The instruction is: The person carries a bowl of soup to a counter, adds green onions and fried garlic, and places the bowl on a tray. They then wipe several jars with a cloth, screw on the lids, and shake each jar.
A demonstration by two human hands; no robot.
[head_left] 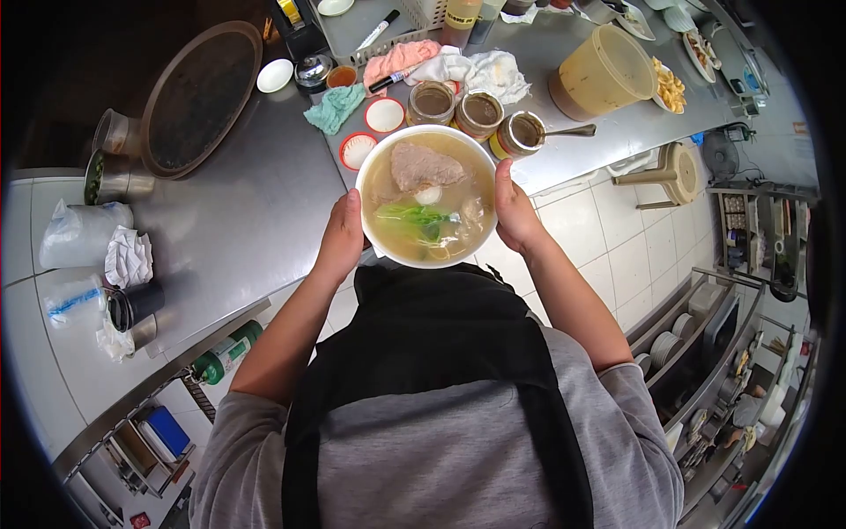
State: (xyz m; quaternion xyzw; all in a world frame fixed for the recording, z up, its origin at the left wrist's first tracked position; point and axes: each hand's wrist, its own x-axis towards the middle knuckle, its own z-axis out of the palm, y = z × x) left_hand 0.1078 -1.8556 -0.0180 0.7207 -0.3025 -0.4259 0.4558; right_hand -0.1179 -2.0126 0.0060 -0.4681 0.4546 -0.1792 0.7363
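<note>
A white bowl (pixel 430 130) of clear broth is held between my two hands, close to my apron and by the counter's front edge. In the broth lie a large piece of meat (pixel 426 167), a small round white piece (pixel 428 195) and green leaves (pixel 414 214). My left hand (pixel 342 231) is closed on the bowl's left side, thumb up along the rim. On the opposite side my right hand (pixel 517 212) grips it the same way. The fingers beneath are mostly hidden. Just beyond the bowl stand jars of brown paste, one jar (pixel 523 132) with a spoon (pixel 573 131) in it.
Red-rimmed white lids (pixel 384 115), a green cloth (pixel 335 109) and a marker (pixel 394 79) lie on the steel counter (pixel 238 203). Further right stands a large plastic container (pixel 599 75). A round dark tray (pixel 201 99) is at left, a beige stool (pixel 679 175) at right.
</note>
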